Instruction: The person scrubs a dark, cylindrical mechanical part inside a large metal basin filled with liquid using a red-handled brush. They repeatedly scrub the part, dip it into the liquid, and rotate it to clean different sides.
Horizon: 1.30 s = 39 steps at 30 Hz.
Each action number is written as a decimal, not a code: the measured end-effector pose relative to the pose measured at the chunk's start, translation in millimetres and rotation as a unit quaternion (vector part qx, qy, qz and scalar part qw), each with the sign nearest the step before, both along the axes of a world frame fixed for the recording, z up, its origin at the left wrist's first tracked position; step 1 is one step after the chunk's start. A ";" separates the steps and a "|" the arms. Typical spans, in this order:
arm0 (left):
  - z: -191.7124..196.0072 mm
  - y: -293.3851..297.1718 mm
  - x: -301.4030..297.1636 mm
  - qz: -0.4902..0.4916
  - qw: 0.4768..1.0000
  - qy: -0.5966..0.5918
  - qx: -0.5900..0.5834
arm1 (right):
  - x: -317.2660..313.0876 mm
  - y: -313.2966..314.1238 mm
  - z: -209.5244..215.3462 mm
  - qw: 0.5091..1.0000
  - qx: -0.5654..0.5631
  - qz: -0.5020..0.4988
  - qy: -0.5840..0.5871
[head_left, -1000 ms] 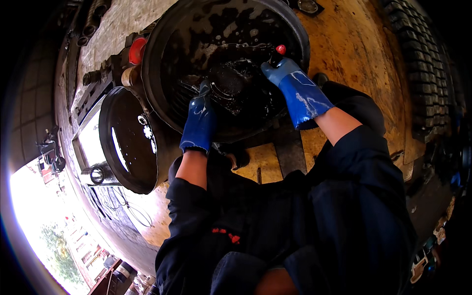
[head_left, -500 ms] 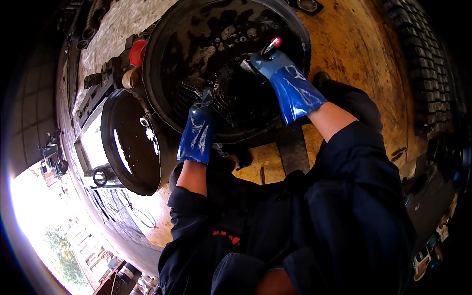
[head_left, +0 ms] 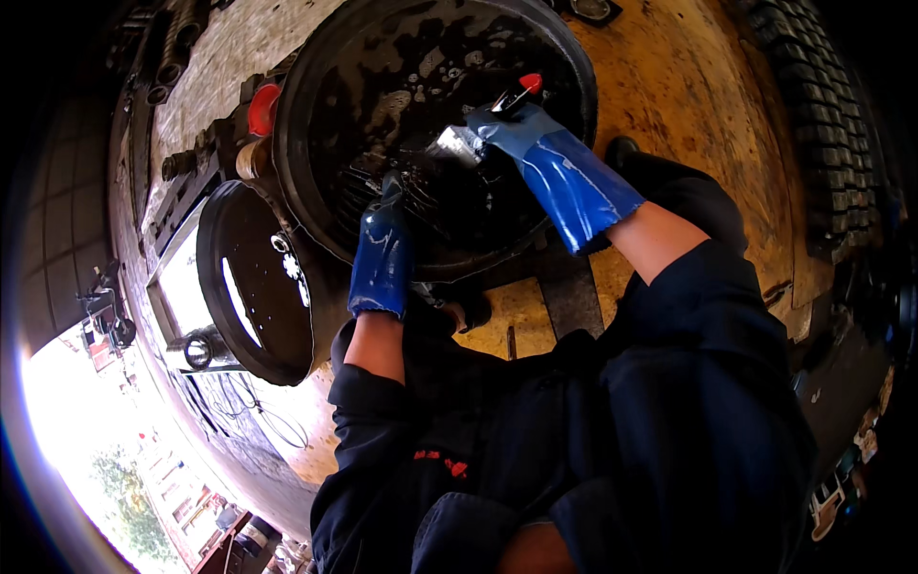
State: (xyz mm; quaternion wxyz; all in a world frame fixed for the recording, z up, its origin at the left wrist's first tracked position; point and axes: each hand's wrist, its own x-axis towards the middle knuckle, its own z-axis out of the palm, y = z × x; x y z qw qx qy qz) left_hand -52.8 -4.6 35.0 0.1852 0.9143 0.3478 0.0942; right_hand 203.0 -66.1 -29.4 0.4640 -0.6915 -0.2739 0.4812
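Observation:
Both my hands wear blue rubber gloves and work over a large round black tub (head_left: 292,158) of dark, wet liquid. In my right hand (head_left: 504,129) is a hand tool with a red-ended handle (head_left: 529,84) and a flat silvery head (head_left: 459,145). Whether it is a brush or a scraper I cannot tell. My left hand (head_left: 384,215) reaches over the tub's near left part, its fingers closed at a dark ridged part (head_left: 359,179). That part is wet and mostly lost in the dark liquid. The silvery head is just right of it.
A smaller round black pan (head_left: 215,273) with liquid and small shiny pieces stands left of the tub. Beside them are a red funnel-like cup (head_left: 263,110) and a metal cylinder (head_left: 198,352). A treaded tyre (head_left: 827,124) lines the right side. My dark-clad knee (head_left: 693,196) is by the tub.
My right hand has moved slightly left, and the tool has tilted so its silvery head now shows brightly, nearer the left hand. My left hand has hardly moved.

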 end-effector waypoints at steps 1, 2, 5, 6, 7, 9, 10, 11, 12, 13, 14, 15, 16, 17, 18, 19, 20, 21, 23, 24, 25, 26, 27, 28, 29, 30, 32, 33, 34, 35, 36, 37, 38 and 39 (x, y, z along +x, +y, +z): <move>1.7 -1.7 3.0 0.002 1.000 0.002 0.001 | -4.2 -1.0 -18.7 0.999 0.024 0.001 0.023; 5.2 -3.6 3.2 0.013 1.000 0.009 0.006 | -8.9 0.9 -28.2 0.998 0.049 0.008 0.048; 17.0 -8.4 6.7 0.037 0.999 0.028 0.024 | -3.2 -16.2 22.0 0.992 -0.090 0.064 -0.062; 17.0 -7.1 8.0 0.032 0.999 0.032 0.030 | 2.5 -21.0 29.0 0.984 -0.121 0.073 -0.105; 14.8 -6.3 7.1 0.023 0.999 0.029 0.037 | 8.0 -20.6 15.1 0.974 -0.157 0.077 -0.146; -11.3 9.8 -1.7 -0.032 0.999 0.005 0.036 | 14.9 -21.2 26.8 0.980 -0.141 0.047 -0.133; -35.0 18.2 12.2 -0.090 0.996 -0.023 0.018 | 28.1 -35.6 26.7 0.979 -0.156 0.001 -0.134; -8.9 9.6 18.8 0.015 0.993 -0.031 -0.114 | 26.3 -21.0 18.2 0.983 -0.129 -0.021 -0.129; 16.7 -4.3 37.6 0.109 0.960 -0.048 -0.252 | 27.5 -15.0 28.3 0.984 -0.122 -0.020 -0.125; 31.6 -12.3 48.3 0.201 0.899 -0.064 -0.382 | 31.8 -9.6 41.0 0.986 -0.115 -0.020 -0.121; 18.0 -8.9 51.9 0.103 0.942 -0.005 -0.320 | 40.1 -14.5 47.0 0.984 -0.123 -0.039 -0.126; 5.9 -3.4 47.5 0.018 0.969 0.054 -0.240 | 43.4 -6.3 32.8 0.977 -0.111 -0.047 -0.174; -1.9 1.6 47.8 -0.066 0.979 0.111 -0.157 | 44.1 -4.7 28.2 0.980 -0.106 -0.050 -0.163; -3.6 3.6 56.5 -0.039 0.970 0.137 -0.198 | 45.0 -4.7 25.5 0.982 -0.102 -0.053 -0.152; -2.5 5.9 66.7 -0.006 0.958 0.164 -0.235 | 43.9 -2.9 32.8 0.985 -0.092 -0.052 -0.138; -1.7 10.2 76.0 0.028 0.943 0.190 -0.270 | 40.3 -4.2 40.3 0.983 -0.105 -0.066 -0.135; -23.2 20.7 73.5 -0.102 0.966 0.169 -0.170 | 40.5 -4.4 41.9 0.983 -0.117 -0.048 -0.132; -58.5 35.9 58.7 -0.226 0.961 0.143 -0.063 | 39.6 -2.9 43.9 0.983 -0.126 -0.027 -0.129; -71.5 43.7 77.0 -0.311 0.914 0.261 0.001 | 38.3 -7.6 47.9 0.978 -0.145 0.014 -0.151; -54.8 29.2 109.8 -0.264 0.877 0.400 -0.038 | 35.7 -8.3 45.3 0.970 -0.157 0.045 -0.178; -45.6 18.7 129.7 -0.206 0.819 0.530 -0.075 | 29.8 -6.3 39.8 0.961 -0.166 0.078 -0.205; -49.5 13.2 135.1 -0.211 0.809 0.546 -0.051 | 24.1 -6.0 34.8 0.950 -0.177 0.111 -0.230; -54.5 9.4 136.9 -0.215 0.798 0.562 -0.027 | 18.5 -6.9 33.4 0.946 -0.180 0.134 -0.234; -57.5 8.5 134.9 -0.218 0.787 0.578 -0.004 | 13.8 -3.7 26.3 0.938 -0.192 0.165 -0.237; -60.5 8.4 128.1 -0.195 0.824 0.527 -0.070 | 9.2 -0.4 13.1 0.930 -0.206 0.194 -0.236; -62.3 7.8 118.5 -0.174 0.856 0.468 -0.134 | 6.8 0.0 2.6 0.928 -0.213 0.203 -0.229; -59.3 7.4 88.8 -0.117 0.897 0.340 -0.258 | -0.8 2.4 -14.3 0.931 -0.209 0.214 -0.208; -58.5 7.1 78.2 -0.088 0.905 0.269 -0.317 | -1.8 1.5 -20.4 0.936 -0.204 0.210 -0.195; -59.1 7.2 73.1 -0.059 0.905 0.195 -0.373 | -0.9 -0.6 -26.8 0.947 -0.190 0.196 -0.167; -59.7 7.0 74.2 -0.149 0.933 0.239 -0.223 | -1.4 -3.9 -26.4 0.957 -0.175 0.186 -0.137; -61.7 6.9 79.3 -0.235 0.929 0.277 -0.065 | -2.7 -5.8 -25.4 0.966 -0.159 0.176 -0.106; -59.2 7.7 76.8 -0.280 0.919 0.272 0.051 | -5.3 -7.0 -24.0 0.967 -0.156 0.176 -0.101; -56.2 8.6 73.7 -0.307 0.898 0.262 0.174 | -8.9 -9.0 -22.6 0.968 -0.153 0.176 -0.095; -44.4 8.8 76.3 -0.307 0.894 0.209 0.251 | -6.4 -16.2 -13.9 0.969 -0.156 0.169 -0.090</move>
